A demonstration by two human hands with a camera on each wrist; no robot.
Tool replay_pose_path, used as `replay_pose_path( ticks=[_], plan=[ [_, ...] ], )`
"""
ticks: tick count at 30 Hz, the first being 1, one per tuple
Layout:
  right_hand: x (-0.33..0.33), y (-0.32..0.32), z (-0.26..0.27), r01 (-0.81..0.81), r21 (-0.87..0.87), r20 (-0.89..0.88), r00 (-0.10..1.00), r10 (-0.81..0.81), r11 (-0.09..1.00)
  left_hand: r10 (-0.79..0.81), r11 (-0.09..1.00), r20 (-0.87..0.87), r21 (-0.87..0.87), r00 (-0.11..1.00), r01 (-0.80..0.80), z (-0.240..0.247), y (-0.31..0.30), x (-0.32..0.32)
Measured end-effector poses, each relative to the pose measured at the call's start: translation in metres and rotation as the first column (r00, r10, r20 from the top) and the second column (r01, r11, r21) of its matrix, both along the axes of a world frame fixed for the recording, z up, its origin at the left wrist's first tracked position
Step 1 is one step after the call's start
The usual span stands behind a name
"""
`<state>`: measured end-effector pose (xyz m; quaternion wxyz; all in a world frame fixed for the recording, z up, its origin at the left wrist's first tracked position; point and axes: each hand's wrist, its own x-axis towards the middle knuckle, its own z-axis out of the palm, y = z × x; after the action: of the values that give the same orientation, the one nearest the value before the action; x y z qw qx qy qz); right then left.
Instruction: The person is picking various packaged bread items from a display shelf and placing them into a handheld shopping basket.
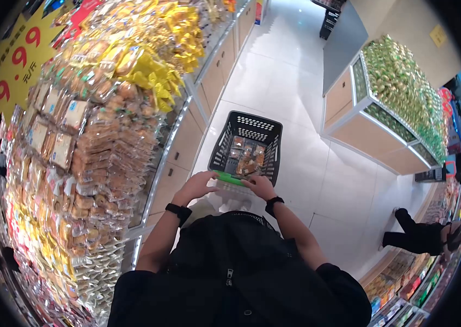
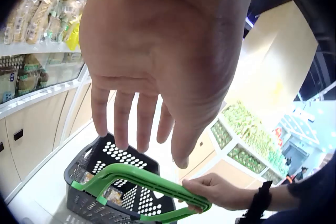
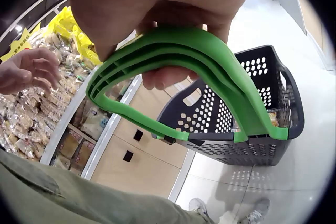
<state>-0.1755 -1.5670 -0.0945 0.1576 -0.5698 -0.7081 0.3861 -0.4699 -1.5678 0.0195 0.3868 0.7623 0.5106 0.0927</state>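
Observation:
A black perforated shopping basket (image 1: 218, 148) with a green handle (image 3: 231, 82) is in front of the person in the head view. Several packaged food items (image 1: 253, 157) lie in its bottom. My right hand (image 1: 263, 187) grips the handle, its fingers wrapped around the green bar in the right wrist view. Near the handle's other end, my left hand (image 2: 157, 50) hangs over the basket with its fingers extended downward. Nothing is in its grasp, and the left wrist view shows a gap between it and the bar.
Along the left runs a display heaped with wrapped baked goods (image 1: 116, 136), above wooden cabinets (image 1: 178, 150). A stand of green-wrapped goods (image 1: 399, 82) is at the right across the tiled aisle (image 1: 295, 98). Another person (image 1: 421, 234) in dark clothes is at the lower right.

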Motion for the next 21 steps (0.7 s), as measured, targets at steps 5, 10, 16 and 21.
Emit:
replay_pose_path(
  ticks=[5,10,16,21],
  plan=[
    [0.000,0.000,-0.008,0.108,0.053,0.017,0.994,-0.109,0.993,-0.174,0.984,-0.086,-0.046,0.981,0.171,-0.040,0.022,0.029],
    [-0.003,0.019,-0.011,0.187,0.059,-0.021,0.982,-0.186,0.981,-0.241,0.970,-0.079,-0.055,0.967,0.238,-0.041,0.062,0.050],
    [0.004,0.071,-0.006,0.193,0.021,0.030,0.981,-0.194,0.981,-0.340,0.940,-0.051,-0.040,0.939,0.339,-0.101,0.095,0.075],
    [0.001,0.115,-0.014,0.179,0.088,0.083,0.979,-0.186,0.980,-0.388,0.921,-0.265,-0.077,0.883,0.382,-0.114,0.159,0.087]
  ],
)
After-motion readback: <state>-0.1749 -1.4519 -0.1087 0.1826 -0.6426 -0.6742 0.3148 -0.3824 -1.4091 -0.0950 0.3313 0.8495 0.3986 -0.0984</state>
